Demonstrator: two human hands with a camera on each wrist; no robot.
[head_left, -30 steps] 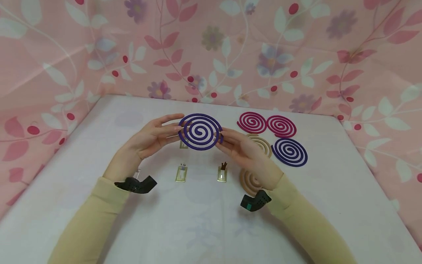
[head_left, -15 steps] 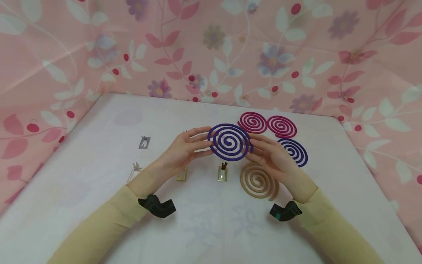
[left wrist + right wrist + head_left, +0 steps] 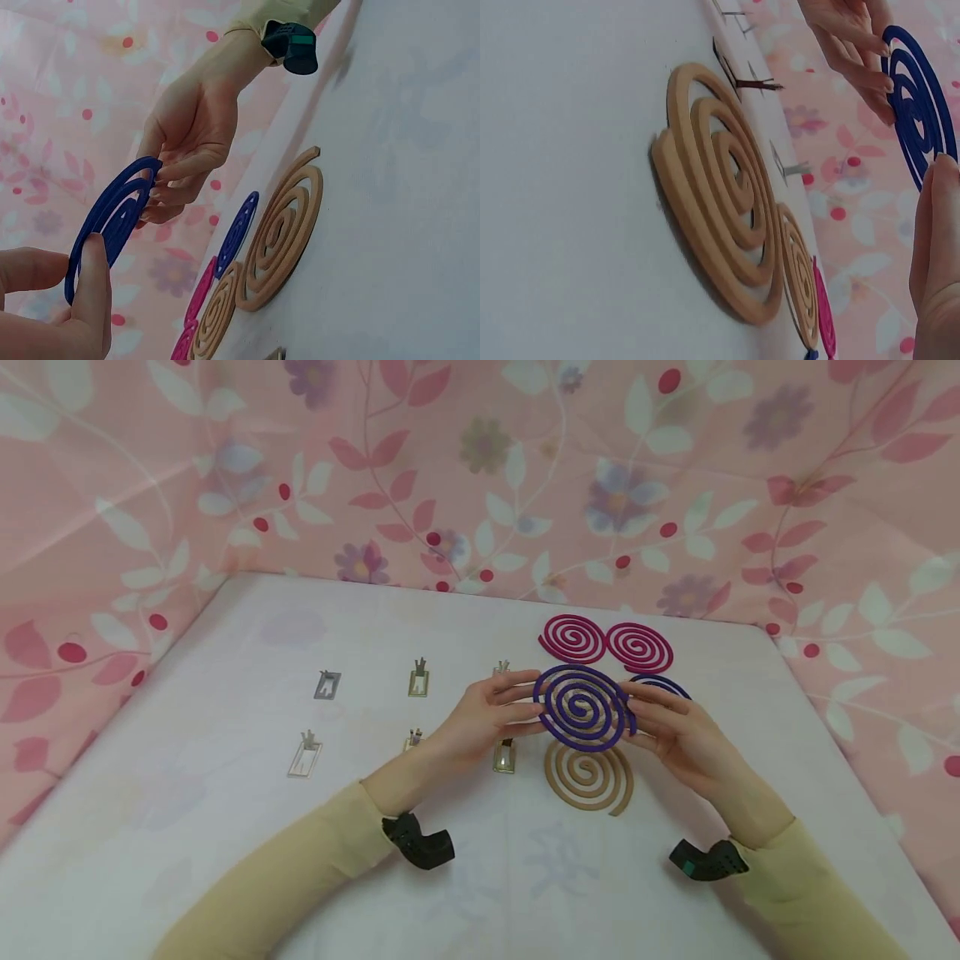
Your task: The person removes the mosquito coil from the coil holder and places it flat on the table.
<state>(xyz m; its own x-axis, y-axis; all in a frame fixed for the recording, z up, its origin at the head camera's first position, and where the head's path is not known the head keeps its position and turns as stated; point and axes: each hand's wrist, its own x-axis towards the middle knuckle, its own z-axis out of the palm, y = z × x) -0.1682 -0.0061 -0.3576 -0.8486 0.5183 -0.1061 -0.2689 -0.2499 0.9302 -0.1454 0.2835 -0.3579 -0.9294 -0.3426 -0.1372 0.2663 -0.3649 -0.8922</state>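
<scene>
A purple mosquito coil (image 3: 580,710) is held up over the table between both hands. My left hand (image 3: 491,714) pinches its left edge with thumb and fingers, while my right hand (image 3: 670,727) pinches the right edge near the coil's outer end. In the left wrist view the coil (image 3: 109,217) appears tilted and well off the table. Below it lies a tan mosquito coil (image 3: 588,779). Another tan coil (image 3: 214,315) is mostly hidden behind the held one in the head view. A second purple coil (image 3: 660,680) on the table is partly covered by the right hand.
Two pink coils (image 3: 572,637) lie side by side at the back right. Several small metal coil stands with upright prongs, such as a silver one (image 3: 326,685) and a gold one (image 3: 418,683), stand in two rows left of the coils. A floral cloth (image 3: 480,485) hangs behind the table.
Both hands have carried the purple coil rightward and somewhat nearer, from above the stands to above the tan coils. The stands on the left have come into view.
</scene>
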